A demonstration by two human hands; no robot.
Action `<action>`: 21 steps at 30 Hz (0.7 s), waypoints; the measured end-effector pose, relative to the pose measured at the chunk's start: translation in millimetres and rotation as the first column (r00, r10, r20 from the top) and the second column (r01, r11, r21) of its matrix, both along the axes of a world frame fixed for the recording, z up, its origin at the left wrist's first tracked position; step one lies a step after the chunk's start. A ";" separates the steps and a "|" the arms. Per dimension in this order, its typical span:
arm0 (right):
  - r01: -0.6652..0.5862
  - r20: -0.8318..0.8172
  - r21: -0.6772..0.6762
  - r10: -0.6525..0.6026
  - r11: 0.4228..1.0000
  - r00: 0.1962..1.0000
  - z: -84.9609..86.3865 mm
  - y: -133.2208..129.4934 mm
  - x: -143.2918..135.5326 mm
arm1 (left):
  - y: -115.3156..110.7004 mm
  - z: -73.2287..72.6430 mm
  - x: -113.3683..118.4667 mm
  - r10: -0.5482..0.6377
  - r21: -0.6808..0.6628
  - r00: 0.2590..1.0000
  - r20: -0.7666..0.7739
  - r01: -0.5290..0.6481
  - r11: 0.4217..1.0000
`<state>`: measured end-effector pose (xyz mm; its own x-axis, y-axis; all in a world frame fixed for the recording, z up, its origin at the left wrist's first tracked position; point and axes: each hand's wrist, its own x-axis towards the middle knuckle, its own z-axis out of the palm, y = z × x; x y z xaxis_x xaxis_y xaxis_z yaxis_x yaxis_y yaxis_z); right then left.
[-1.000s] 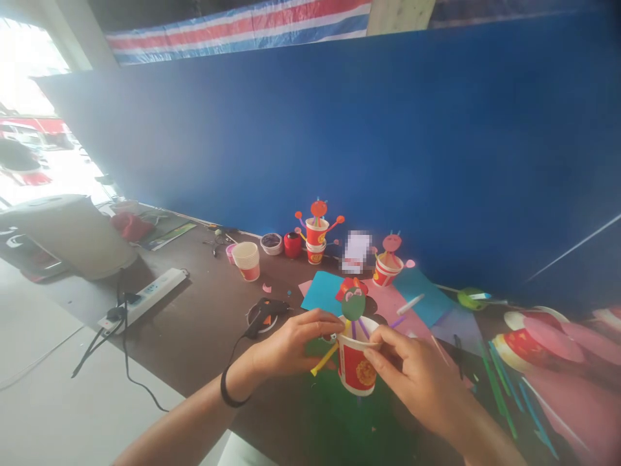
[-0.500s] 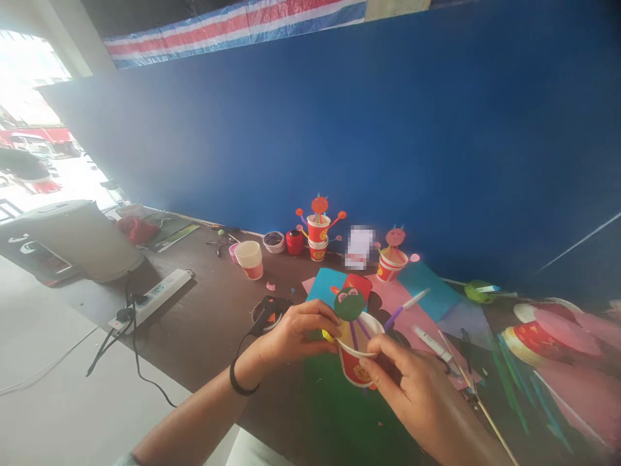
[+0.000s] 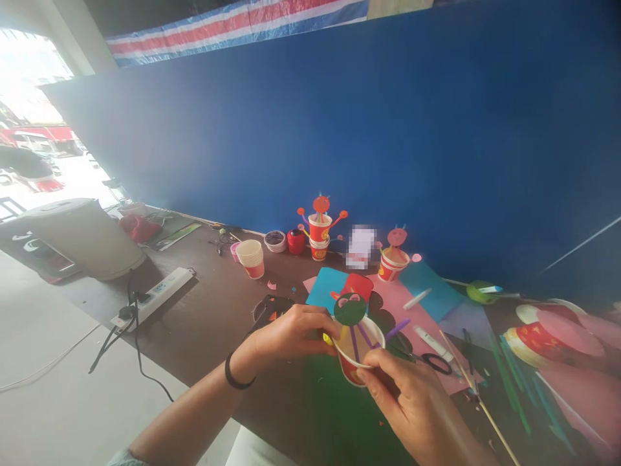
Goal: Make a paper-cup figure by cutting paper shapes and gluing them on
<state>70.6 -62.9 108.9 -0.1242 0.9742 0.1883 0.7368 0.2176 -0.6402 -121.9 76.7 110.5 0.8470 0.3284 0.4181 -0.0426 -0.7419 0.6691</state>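
Between my hands is a red-and-white paper cup (image 3: 350,372), its rim tilted toward me. My left hand (image 3: 305,331) grips the rim on the left side, beside a yellow piece. On the near right, my right hand (image 3: 395,382) pinches the rim between thumb and fingers. A green paper disc (image 3: 350,309) with pinkish eyes and an orange bit stands above the cup on purple strips (image 3: 356,340) that run down inside it. A purple stick (image 3: 398,329) juts out from the cup's right side.
Behind stand cup figures with a red head (image 3: 321,204) and a pink head (image 3: 397,237). Stacked paper cups (image 3: 251,259), a power strip (image 3: 160,294) and a black tape roll (image 3: 272,310) lie left. Coloured paper (image 3: 330,287), scissors (image 3: 436,364) and markers (image 3: 433,343) spread around the right.
The cup and both hands have shifted slightly, and the green disc sits a little lower in view. The purple stick points lower, uncovering the white marker behind it. Both hands keep their grip.
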 end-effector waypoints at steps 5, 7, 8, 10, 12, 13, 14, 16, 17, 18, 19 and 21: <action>0.006 -0.106 -0.035 -0.010 0.999 0.994 10.4 -2.8 2.1 | 3.4 1.0 -3.2 0.001 -0.005 1.000 0.009 -0.001 1.000; 0.075 -0.141 -0.022 -0.077 0.997 0.987 17.1 -2.2 7.3 | 4.7 2.6 -4.9 -0.011 -0.009 1.000 -0.003 0.010 1.000; 0.134 -0.160 0.008 -0.131 0.991 0.978 21.1 -0.4 11.2 | 5.0 4.1 -5.6 -0.018 -0.007 1.000 -0.014 0.018 1.000; 0.252 -0.187 0.087 -0.232 0.964 0.955 30.1 7.3 20.4 | 4.8 8.2 -6.2 -0.029 0.001 0.998 -0.051 0.029 1.000; 0.264 -0.166 0.128 -0.242 0.956 0.956 38.6 20.1 29.3 | 3.8 12.6 -6.1 -0.051 0.002 0.993 -0.104 0.051 0.999; 0.216 -0.150 0.115 -0.198 0.970 0.969 41.8 27.7 32.6 | 3.2 14.6 -5.9 -0.066 -0.002 0.990 -0.127 0.066 0.998; 0.139 -0.136 0.078 -0.128 0.987 0.982 44.1 35.4 34.9 | 2.6 16.1 -5.6 -0.081 -0.006 0.986 -0.148 0.081 0.997; -0.021 -0.140 -0.041 0.015 0.999 0.990 45.6 49.6 36.5 | 1.9 18.2 -5.1 -0.107 -0.012 0.980 -0.170 0.107 0.994; -0.083 -0.159 -0.109 0.065 0.991 0.985 45.2 55.4 36.2 | 1.8 18.7 -4.9 -0.115 -0.011 0.978 -0.173 0.115 0.993; -0.136 -0.185 -0.172 0.104 0.976 0.977 44.6 60.1 35.4 | 1.8 18.9 -4.7 -0.123 -0.011 0.977 -0.176 0.123 0.992; -0.181 -0.217 -0.224 0.132 0.958 0.967 43.9 63.7 34.5 | 1.8 19.0 -4.7 -0.133 -0.012 0.975 -0.180 0.133 0.991; -0.269 -0.285 -0.289 0.185 0.919 0.941 43.5 68.9 33.7 | 2.0 19.0 -4.9 -0.157 -0.024 0.970 -0.185 0.155 0.988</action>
